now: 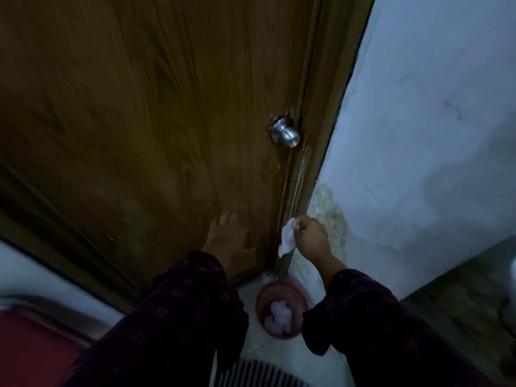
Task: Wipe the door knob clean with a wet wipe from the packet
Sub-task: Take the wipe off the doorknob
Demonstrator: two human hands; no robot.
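Down in the left corner there is something red point(33, 344), too dark to name. Moving right, the left hand point(227, 237) lies flat against the wooden door point(139, 121), fingers spread and holding nothing, as if bracing. Higher up, near the door's edge, the metal knob point(285, 132) sticks out, bare and untouched. Right of the door edge, the right hand point(312, 237) pinches a white wipe point(287, 238) between its closed fingertips, well below the knob. On the floor under it sits a small red basket point(282, 308) with crumpled white bits inside. I see no packet. To my eye the wipe should go up next; best to drape it over the whole knob, cup the palm round it and twist, keeping the left hand steady on the door.
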